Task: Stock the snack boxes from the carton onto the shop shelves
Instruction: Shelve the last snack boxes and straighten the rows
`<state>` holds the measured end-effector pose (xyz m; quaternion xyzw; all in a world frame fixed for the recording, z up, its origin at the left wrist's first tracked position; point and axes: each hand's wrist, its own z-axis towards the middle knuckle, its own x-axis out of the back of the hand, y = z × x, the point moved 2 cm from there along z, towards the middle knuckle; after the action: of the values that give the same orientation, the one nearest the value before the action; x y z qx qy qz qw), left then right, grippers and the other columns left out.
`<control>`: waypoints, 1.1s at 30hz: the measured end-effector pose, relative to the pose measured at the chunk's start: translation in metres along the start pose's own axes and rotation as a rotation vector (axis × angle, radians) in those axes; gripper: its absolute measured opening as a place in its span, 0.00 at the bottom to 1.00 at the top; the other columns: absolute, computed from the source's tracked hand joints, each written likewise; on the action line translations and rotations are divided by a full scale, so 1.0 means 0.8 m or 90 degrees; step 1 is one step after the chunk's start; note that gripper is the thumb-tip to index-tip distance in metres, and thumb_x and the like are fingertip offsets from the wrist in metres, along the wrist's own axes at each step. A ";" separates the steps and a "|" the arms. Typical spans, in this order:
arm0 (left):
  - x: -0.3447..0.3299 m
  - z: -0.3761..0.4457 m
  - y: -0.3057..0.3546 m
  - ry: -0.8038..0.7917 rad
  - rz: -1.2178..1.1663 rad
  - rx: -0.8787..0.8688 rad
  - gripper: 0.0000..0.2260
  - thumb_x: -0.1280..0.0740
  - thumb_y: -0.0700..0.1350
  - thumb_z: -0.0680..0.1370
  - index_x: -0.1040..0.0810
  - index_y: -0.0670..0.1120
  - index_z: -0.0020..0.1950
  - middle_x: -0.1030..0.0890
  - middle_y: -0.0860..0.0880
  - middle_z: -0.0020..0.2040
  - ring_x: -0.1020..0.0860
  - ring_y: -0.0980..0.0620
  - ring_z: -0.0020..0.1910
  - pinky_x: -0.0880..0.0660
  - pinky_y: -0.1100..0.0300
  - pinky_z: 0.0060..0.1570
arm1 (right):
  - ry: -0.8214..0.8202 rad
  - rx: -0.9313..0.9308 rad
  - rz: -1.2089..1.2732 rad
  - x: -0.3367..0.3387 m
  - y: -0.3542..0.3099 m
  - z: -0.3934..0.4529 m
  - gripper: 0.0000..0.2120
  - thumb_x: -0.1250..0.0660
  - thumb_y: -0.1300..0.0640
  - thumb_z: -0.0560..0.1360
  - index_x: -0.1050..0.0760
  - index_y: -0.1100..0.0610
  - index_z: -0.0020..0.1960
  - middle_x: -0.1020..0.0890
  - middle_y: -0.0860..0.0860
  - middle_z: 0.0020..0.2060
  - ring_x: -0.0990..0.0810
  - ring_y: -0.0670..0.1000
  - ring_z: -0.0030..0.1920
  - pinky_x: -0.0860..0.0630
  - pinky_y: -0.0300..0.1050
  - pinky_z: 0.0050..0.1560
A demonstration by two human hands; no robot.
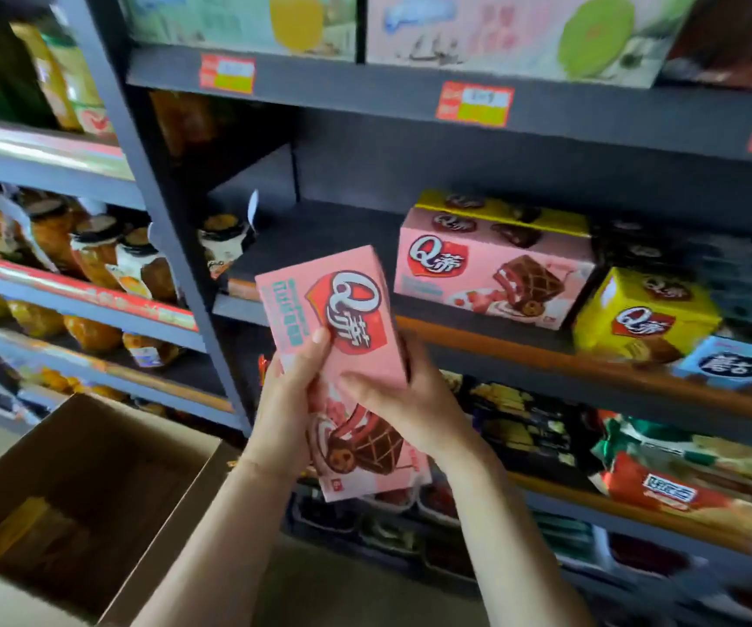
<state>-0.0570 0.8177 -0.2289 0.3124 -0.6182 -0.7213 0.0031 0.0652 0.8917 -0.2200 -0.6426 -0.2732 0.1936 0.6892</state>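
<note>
I hold a pink snack box [335, 319] upright and on end in front of the dark shelf [319, 237]. My left hand [290, 391] grips its left edge, thumb on the front. My right hand [403, 400] wraps its right edge. A matching pink box [491, 269] lies on the shelf to the right, with a yellow box [500, 209] behind it and another yellow box [645, 314] further right. The open brown carton [80, 486] sits at lower left, with yellowish boxes [34, 531] dimly seen inside.
The shelf left of the pink box is bare. A jar [224, 242] stands at its far left end. Jars fill the left rack [93, 260]. A blue box [736, 362] sits far right. Packaged snacks [681, 481] crowd the lower shelves. Price tags [473, 104] line the shelf above.
</note>
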 end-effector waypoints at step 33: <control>-0.031 0.083 -0.040 0.032 0.894 -0.342 0.28 0.29 0.38 0.73 0.33 0.40 0.73 0.25 0.42 0.63 0.31 0.43 0.66 0.29 0.46 0.66 | 0.285 0.161 -0.953 0.141 -0.063 0.040 0.38 0.26 0.47 0.73 0.40 0.47 0.78 0.35 0.58 0.75 0.37 0.61 0.74 0.40 0.62 0.72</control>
<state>-0.0548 0.8939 -0.2439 -0.1502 -0.4743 -0.6685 0.5528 0.1281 0.9812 -0.1549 -0.2286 -0.4636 -0.4258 0.7426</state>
